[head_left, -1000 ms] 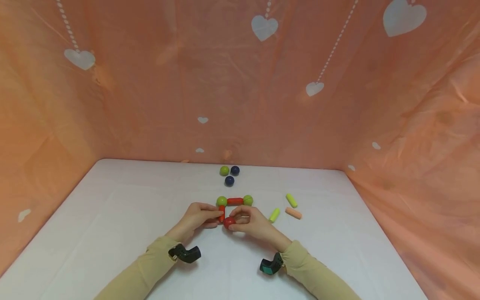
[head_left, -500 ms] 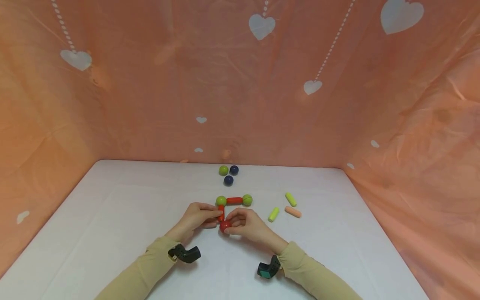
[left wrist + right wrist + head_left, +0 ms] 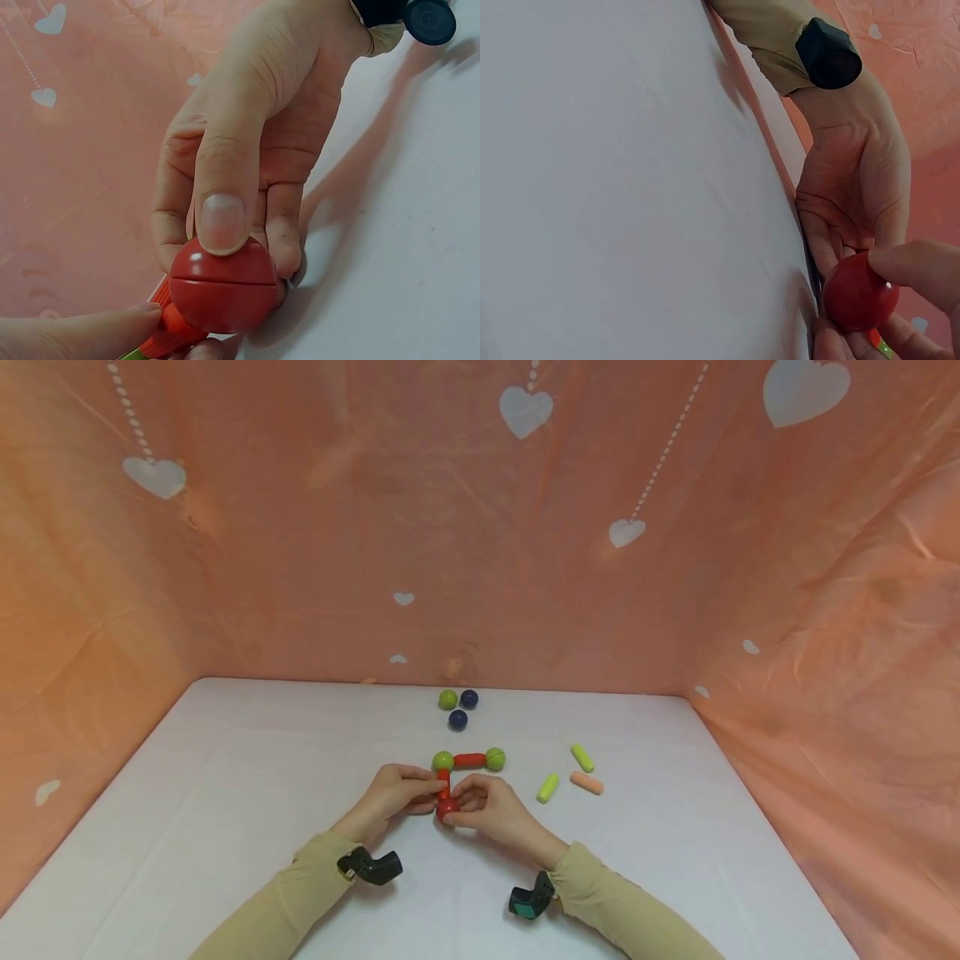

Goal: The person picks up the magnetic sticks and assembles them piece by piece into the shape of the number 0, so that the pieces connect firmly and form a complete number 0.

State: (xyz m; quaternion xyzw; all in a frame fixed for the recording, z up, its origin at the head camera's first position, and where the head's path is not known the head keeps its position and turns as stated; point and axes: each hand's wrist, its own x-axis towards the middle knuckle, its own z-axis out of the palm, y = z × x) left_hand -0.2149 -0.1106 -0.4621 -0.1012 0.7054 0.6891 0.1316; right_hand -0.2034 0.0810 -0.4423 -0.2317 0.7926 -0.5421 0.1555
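My left hand (image 3: 390,797) pinches an upright-running red rod (image 3: 444,783), whose far end meets a green ball (image 3: 443,762). At its near end, my right hand (image 3: 491,808) holds a red ball (image 3: 447,811) against or right beside the rod. From the green ball a second red rod (image 3: 470,761) runs right to another green ball (image 3: 495,759). The left wrist view has the right thumb on the grooved red ball (image 3: 223,289), with a left finger (image 3: 82,331) on the red rod (image 3: 174,330). In the right wrist view, the red ball (image 3: 860,292) partly hides the fingers behind it.
A green ball (image 3: 447,699) and two dark blue balls (image 3: 469,699) (image 3: 458,720) lie farther back on the white table (image 3: 300,735). To the right are two yellow-green rods (image 3: 582,757) (image 3: 548,787) and an orange rod (image 3: 587,782). A peach curtain surrounds the table's back and sides.
My right hand has moved the red ball slightly left and nearer, to the near end of the held red rod. My left hand has stayed in place.
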